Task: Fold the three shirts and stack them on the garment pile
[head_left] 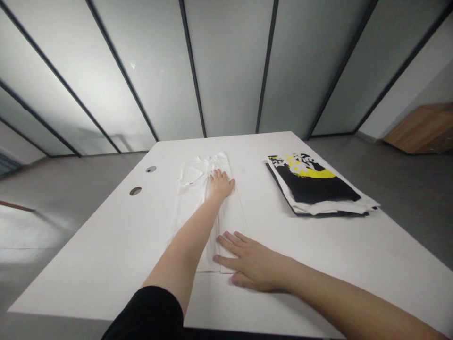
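Note:
A white T-shirt (189, 203) lies on the white table (106, 255), its right side folded inward in a long strip and its neckline toward the far left. My left hand (221, 184) rests flat on the upper part of the folded strip, fingers spread and pointing away from me. Nearer to me, my right hand (247, 262) lies with its fingers apart over the lower right edge of the shirt, its thumb by the hem. Neither hand grips anything. My left forearm covers part of the shirt's lower left.
On the right of the table sits a stack of folded clothes (318, 182), with a black, yellow and white printed piece on top. Two round holes (135, 191) pierce the tabletop at left. Frosted glass panels (230, 66) stand behind; a wooden cabinet (421, 127) is at far right.

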The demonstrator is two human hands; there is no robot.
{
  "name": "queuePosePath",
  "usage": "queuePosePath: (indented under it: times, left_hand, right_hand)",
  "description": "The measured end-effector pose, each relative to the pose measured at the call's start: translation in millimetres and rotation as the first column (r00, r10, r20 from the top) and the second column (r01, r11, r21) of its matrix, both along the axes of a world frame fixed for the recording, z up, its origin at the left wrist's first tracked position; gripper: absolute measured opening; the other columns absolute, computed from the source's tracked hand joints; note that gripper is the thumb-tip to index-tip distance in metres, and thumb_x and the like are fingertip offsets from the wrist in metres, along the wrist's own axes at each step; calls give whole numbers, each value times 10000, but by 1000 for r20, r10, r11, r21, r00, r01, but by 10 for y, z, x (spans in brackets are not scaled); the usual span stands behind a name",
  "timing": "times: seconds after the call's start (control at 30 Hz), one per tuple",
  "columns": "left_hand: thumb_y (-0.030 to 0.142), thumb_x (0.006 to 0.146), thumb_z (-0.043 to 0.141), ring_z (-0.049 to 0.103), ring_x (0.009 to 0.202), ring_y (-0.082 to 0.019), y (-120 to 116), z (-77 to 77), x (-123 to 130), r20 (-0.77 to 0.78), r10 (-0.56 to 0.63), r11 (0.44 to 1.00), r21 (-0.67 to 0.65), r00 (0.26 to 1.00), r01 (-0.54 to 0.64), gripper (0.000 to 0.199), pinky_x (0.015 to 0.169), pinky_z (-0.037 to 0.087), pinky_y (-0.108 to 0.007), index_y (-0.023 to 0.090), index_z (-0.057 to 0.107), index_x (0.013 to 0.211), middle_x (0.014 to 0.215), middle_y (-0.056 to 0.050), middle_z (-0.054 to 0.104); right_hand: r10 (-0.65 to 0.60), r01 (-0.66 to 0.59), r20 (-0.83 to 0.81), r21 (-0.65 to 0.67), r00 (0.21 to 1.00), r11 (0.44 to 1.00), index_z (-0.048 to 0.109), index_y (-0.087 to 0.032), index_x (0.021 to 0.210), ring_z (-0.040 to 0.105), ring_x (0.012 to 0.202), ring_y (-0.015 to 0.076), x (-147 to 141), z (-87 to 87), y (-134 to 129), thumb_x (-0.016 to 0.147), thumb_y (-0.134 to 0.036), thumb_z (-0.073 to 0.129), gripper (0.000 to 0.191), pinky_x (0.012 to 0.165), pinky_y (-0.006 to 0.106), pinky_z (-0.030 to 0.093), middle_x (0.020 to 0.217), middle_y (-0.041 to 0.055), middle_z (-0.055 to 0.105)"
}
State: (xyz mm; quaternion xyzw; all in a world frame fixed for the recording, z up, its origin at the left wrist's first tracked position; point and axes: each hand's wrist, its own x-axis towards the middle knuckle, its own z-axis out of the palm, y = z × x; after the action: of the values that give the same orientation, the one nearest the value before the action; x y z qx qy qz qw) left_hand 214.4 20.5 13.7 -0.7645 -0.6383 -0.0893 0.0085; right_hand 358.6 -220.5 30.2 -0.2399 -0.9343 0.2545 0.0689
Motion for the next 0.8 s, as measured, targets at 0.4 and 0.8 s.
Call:
queuePosePath:
  times: [0.4,0.8]
  left_hand:
    - [291,1099,367,522,1451,-338,-100,-4,224,6,-27,998,-48,1000,27,471,1186,428,-488,145,600,1482,1570,-196,571]
    - [272,1052,442,580,1283,-327,-452,21,367,104,56,992,105,993,-67,345,1064,481,-448,148,670,1279,1344,-201,663]
  right_hand:
    - [-54,-216,-341,-701,938,679,777,-232,1352,707,1317,261,-8,90,92,1103,-594,503,519,1132,464,536,1380,131,765]
    - [-795,-132,-551,-834,254,536,613,-228,702,168,325,76,225,-273,598,953,-729,625,560,376,213,198,361,-120,288]
